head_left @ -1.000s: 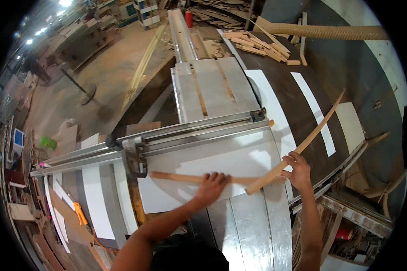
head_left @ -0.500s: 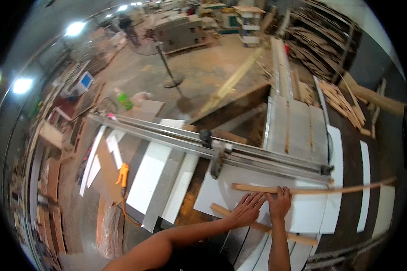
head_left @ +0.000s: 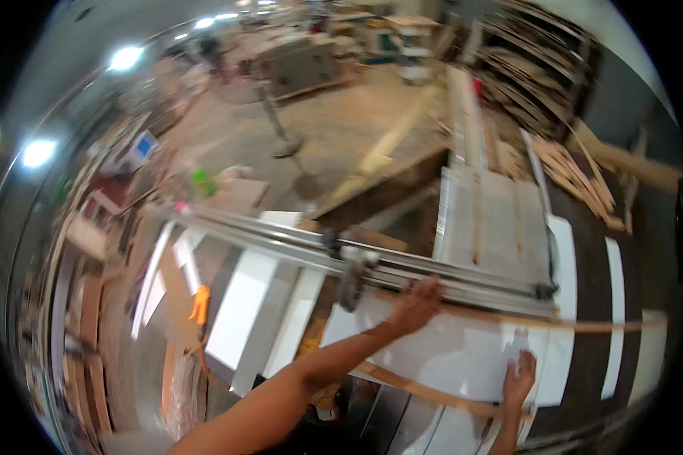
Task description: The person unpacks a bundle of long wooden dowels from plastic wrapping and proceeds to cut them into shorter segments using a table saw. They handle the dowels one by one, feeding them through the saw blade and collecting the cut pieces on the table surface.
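Note:
A long thin wooden strip [head_left: 584, 325] lies along the near side of the metal rail [head_left: 478, 282], across a white board [head_left: 455, 356]. My left hand [head_left: 417, 307] reaches over the strip's left part, its blurred fingers laid out toward the rail. I cannot tell how firmly it touches the strip. Above the right part of the board is my right hand [head_left: 518, 379], with fingers apart and nothing between them. Between my forearms, along the board's near edge, runs a second wooden strip [head_left: 425, 389].
A dark clamp-like stop [head_left: 350, 284] sits on the rail at its middle. White panels [head_left: 244, 303] and an orange air gun [head_left: 199, 305] lie to the left. Beyond the rail is a grey slotted machine table [head_left: 497, 220]. Loose wood strips [head_left: 573, 174] are piled at the right.
The far strip has moved up against the rail. My left hand has gone forward with it; my right hand has let go of it and drawn back to the right.

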Available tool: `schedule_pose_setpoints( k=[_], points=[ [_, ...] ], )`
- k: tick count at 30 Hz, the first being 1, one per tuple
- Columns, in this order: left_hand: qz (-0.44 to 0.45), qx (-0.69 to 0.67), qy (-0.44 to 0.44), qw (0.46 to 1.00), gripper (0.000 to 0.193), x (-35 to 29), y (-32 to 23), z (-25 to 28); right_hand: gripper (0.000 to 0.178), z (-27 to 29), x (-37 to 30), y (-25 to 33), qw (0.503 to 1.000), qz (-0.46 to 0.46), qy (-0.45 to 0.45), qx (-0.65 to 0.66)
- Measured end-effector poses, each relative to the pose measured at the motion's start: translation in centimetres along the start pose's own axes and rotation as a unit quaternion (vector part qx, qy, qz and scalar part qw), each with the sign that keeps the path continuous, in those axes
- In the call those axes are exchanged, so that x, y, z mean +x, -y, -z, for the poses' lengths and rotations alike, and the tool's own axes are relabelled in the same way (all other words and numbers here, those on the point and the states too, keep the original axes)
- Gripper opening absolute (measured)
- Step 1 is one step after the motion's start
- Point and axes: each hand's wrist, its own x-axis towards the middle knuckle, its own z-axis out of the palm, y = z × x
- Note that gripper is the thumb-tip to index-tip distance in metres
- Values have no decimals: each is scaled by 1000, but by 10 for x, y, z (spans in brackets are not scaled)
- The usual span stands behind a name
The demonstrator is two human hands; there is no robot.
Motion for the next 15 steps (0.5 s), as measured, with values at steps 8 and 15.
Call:
schedule_pose_setpoints(
  k=[8, 15],
  points=[
    [24, -21, -81, 996, 82, 14, -24, 37, 54, 124, 122, -123, 972, 9, -50, -230],
    [46, -9, 6, 999, 79, 17, -3, 48, 43, 127, 189, -129, 964, -11, 116, -240]
  ],
)
